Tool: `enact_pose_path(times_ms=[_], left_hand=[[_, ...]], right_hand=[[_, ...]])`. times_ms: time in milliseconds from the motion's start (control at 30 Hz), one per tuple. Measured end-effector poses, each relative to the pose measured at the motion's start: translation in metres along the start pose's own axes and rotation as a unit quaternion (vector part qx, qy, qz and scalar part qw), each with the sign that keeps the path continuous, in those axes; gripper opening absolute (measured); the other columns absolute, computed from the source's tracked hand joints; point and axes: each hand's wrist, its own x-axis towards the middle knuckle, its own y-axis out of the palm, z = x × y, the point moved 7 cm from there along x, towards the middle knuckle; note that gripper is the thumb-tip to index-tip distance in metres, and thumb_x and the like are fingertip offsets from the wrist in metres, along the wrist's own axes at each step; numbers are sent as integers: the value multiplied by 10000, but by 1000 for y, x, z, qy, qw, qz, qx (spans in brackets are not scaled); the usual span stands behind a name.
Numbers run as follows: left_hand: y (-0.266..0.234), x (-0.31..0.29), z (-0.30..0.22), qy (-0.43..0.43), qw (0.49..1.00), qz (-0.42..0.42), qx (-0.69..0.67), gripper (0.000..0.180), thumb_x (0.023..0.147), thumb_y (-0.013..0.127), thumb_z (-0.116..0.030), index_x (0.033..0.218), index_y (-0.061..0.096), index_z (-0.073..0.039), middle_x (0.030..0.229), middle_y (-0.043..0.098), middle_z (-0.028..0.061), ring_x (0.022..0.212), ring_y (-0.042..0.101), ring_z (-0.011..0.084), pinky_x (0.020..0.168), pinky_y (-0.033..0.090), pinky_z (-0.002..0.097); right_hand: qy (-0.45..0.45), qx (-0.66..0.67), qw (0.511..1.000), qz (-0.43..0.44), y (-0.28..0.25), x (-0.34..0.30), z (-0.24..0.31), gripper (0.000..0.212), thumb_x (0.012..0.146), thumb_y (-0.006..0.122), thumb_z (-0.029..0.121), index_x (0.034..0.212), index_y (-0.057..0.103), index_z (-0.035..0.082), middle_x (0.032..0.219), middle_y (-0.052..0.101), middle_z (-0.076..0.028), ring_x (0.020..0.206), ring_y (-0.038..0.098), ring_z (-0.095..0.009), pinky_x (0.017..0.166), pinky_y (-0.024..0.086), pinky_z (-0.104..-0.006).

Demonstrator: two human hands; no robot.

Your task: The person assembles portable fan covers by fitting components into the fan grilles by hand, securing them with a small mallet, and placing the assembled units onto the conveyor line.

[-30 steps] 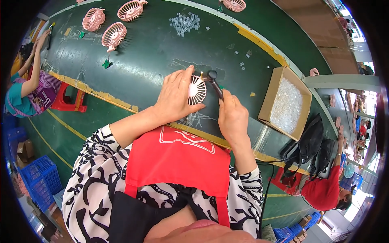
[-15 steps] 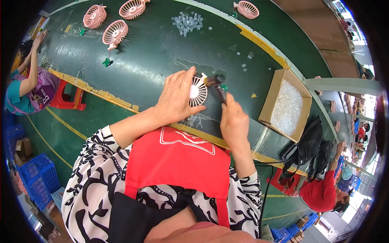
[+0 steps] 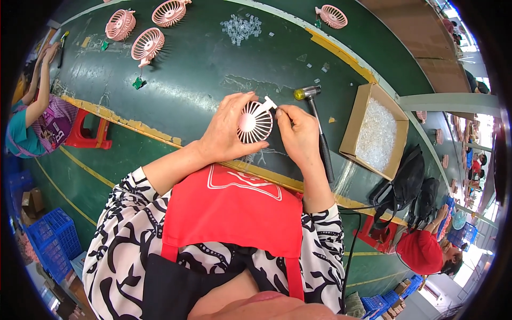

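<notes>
My left hand (image 3: 225,127) is wrapped round the rim of a pale pink round fan housing (image 3: 255,124), its slatted side facing up. A short white-pink stem (image 3: 268,103) sticks out from the housing toward the upper right. Beside that stem is my right hand (image 3: 300,133), with thumb and forefinger pinched together at its end. What they grip is too small and covered to make out. Just right of this hand lies a hammer (image 3: 314,114) with a yellow-tipped head and a black handle, touched by neither hand.
Several pink fan housings (image 3: 148,45) lie at the far left, some with small green boards (image 3: 138,83). A heap of small clear pieces (image 3: 241,29) is at the back. An open cardboard box (image 3: 352,125) of clear pieces and a black bag (image 3: 405,173) are on the right. Co-workers sit at both sides.
The hammer has left my right hand and now lies on the table to the right. My right hand has moved in to the housing's stem. The left hand still holds the housing.
</notes>
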Motion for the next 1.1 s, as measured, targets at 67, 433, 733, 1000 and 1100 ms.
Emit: enact_pose_path(times_ms=[67,433,733,1000,1100], left_hand=[[-1,0,0,-6,1000,-5,-2,1017,603,902,-226,1415,331,-5,1298,540,186,1203,491,386,1024,409,480],[4,1,-13,44,999,16,17,934,613,896,-258,1354,394,8,1276,519,217,1180,492,428,994,405,493],[-55,56,68,-110,982,-150,16,109,853,673,-59,937,689,9,905,680,143,815,666,276,737,525,336],[-78,98,155,-159,957,-173,169,175,815,701,-179,940,732,-61,969,674,105,937,627,301,846,494,402],[-74,109,153,-162,940,-168,248,164,814,704,-186,928,738,-74,993,675,92,963,620,305,853,489,405]], right_hand=[[10,5,1000,15,5,-2,-1,152,929,606,81,971,679,-45,747,680,-77,642,608,-102,592,492,-265],[165,279,944,61,19,-10,-23,240,981,597,145,1042,689,-68,797,679,-30,715,620,-73,646,509,-222],[183,284,939,68,20,-11,-35,226,967,636,195,958,689,-24,744,652,-4,623,551,-42,544,432,-197],[178,277,942,62,21,-12,-35,234,963,643,220,948,699,-7,704,629,19,612,541,-35,529,442,-207],[178,273,943,63,21,-12,-35,232,965,641,223,956,699,0,712,630,19,617,544,-35,532,446,-207]])
